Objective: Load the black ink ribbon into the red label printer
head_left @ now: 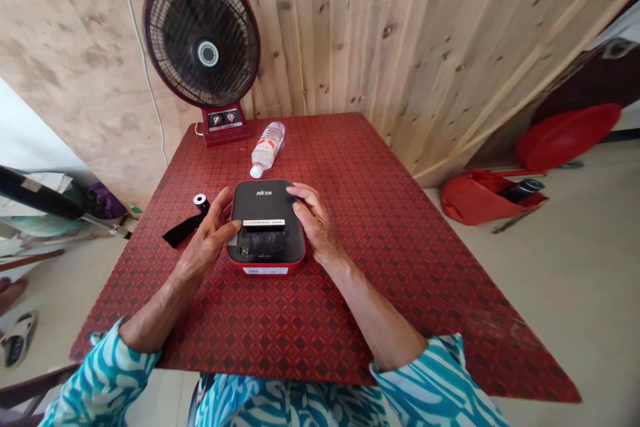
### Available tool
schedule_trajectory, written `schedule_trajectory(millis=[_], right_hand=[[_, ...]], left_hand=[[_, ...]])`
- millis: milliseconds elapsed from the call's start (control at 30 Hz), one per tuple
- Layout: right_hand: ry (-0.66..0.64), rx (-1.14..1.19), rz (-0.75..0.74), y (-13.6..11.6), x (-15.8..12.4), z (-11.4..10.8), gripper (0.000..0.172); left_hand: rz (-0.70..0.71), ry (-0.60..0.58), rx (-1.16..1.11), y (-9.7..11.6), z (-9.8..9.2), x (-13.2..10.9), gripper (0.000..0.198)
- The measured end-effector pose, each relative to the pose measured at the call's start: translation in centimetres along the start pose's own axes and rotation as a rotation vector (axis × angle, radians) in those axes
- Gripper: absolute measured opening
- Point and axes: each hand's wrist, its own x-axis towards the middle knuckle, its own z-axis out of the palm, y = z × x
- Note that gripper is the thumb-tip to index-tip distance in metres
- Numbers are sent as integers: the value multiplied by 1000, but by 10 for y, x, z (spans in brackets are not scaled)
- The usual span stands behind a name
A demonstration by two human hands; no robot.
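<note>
A small black box-shaped device with a red base [267,227] lies on the red patterned table [375,227], with a white label strip across its top. My left hand [210,237] rests against its left side, fingers apart, thumb touching the top near the label. My right hand [313,217] lies on its right edge with fingers stretched over the top. Neither hand grips anything. A black strip with a small white-cored roll [187,223] lies just left of my left hand.
A clear plastic water bottle [267,147] lies on its side behind the device. A dark red table fan [203,47] stands at the back left against the wooden wall. Red bags and a red basin [565,137] sit on the floor to the right.
</note>
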Motion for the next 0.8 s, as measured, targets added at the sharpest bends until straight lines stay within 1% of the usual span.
schedule_trajectory(millis=[133,200,300,367,433,467,533,600,667,800], right_hand=[[-5,-7,2,2,-1,-1,26],[1,-3,8,3,-2,-2,27],[13,1,6,8,-4,-2,28],[29,-2,16,14,-7,-1,30],[41,16,52,22,-10,1,37],[82,48,83,25,-12,2,42],[116,96,162,31,-14,2,48],[125,82,197,34,-15,2,49],[111,46,196,35,-15,1,47],[91,5,221,38,-16,-2,44]], left_hand=[[-60,-13,-118,-4,2,-1,71],[-49,-16,-179,-7,2,-3,67],[9,-40,-230,-13,1,-9,60],[39,-81,-219,-17,-2,-12,63],[45,-128,-208,-21,-5,-13,70],[45,-147,-217,-23,-6,-13,73],[47,-182,-273,-28,-8,-13,76],[54,-207,-341,-32,-7,-12,78],[61,-201,-374,-36,-6,-11,78],[68,-124,-363,-37,-4,-10,67]])
